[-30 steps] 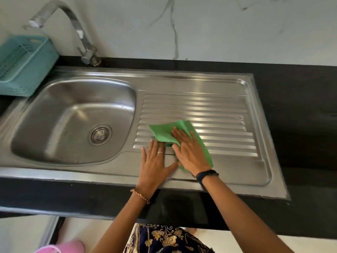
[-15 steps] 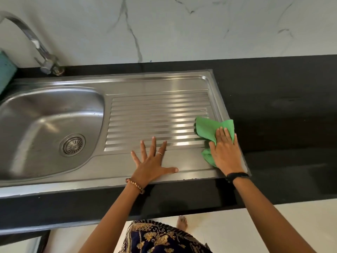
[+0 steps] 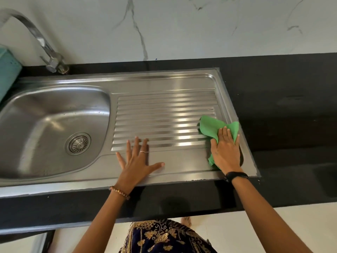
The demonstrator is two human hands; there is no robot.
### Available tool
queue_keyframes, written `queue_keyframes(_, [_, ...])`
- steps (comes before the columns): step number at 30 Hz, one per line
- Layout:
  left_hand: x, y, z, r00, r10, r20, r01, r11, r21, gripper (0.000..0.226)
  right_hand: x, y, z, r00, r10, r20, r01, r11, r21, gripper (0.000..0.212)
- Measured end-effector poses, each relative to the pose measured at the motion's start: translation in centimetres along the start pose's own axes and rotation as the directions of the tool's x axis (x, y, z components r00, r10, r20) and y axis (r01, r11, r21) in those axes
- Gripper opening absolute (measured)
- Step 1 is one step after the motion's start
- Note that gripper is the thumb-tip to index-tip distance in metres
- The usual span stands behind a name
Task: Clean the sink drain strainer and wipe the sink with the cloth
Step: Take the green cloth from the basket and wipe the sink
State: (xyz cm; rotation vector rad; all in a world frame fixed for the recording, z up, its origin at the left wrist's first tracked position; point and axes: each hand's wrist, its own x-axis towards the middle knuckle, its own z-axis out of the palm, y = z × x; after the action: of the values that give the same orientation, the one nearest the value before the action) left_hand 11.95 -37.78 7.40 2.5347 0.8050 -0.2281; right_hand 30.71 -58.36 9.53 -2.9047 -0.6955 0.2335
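Black polished stone countertop (image 3: 291, 179) runs along the near edge, with the stainless-steel sink unit (image 3: 182, 79) set into it and a white marble-veined wall behind.

Nearest, the left hand (image 3: 135, 159) lies flat on the smooth front strip of the ribbed steel draining board (image 3: 160, 115), fingers spread and straight, tips reaching the first ridges; it holds nothing and looks to be bracing. Just to the right, the right hand (image 3: 226, 148) presses palm-down on the crumpled green cleaning cloth (image 3: 212, 126) at the board's right end, close to the raised rim. Its fingers lie fairly straight over the fabric, pushing rather than pinching.

That cloth is thin, soft and light, and judging by its folds it will bunch under sideways pressure. A flat palm with spread fingers suits the ridges; for the bowl it would be better gathered into a pad at its middle.

Farther left, the round perforated metal drain strainer (image 3: 78, 143) sits in the bottom of the steel basin (image 3: 45, 110), well apart from both hands. It looks rigid and possibly slick, best pinched at its centre knob.

Beyond stand the curved chrome tap (image 3: 42, 42) and a teal plastic basket (image 3: 8, 73) at the left edge.
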Motion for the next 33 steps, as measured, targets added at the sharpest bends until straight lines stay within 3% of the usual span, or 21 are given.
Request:
queue_keyframes(7, [-2.3,-6.6,-1.8,0.972,-0.233,-0.035,0.235,0.968,0.088,0.125,-2.0,-10.3,2.9,0.952,-0.305,-0.019,0.305,0.945,0.116,0.055])
queue_keyframes(15, [-3.8,-7.7,-2.6,0.940,-0.332,-0.077,0.340,0.933,0.118,0.112,-2.3,-23.3,5.9,0.774,-0.630,0.065,0.613,0.771,0.173,0.058])
queue_keyframes(22, [-5.0,-7.9,-3.2,0.944,-0.307,-0.119,0.318,0.945,0.083,0.100,-1.7,-23.2,6.0,0.607,-0.784,0.128,0.751,0.619,0.231,0.052])
queue_keyframes(27, [-4.7,-5.0,-2.4,0.963,-0.214,-0.161,0.222,0.975,0.032,0.095,-2.6,-19.3,5.0,0.664,-0.743,0.090,0.706,0.661,0.254,0.050])
queue_keyframes(33, [-4.1,3.1,0.6,0.999,0.008,-0.049,-0.005,0.999,0.052,0.095,-2.3,-8.2,2.7,0.857,-0.515,0.036,0.506,0.852,0.133,0.052])
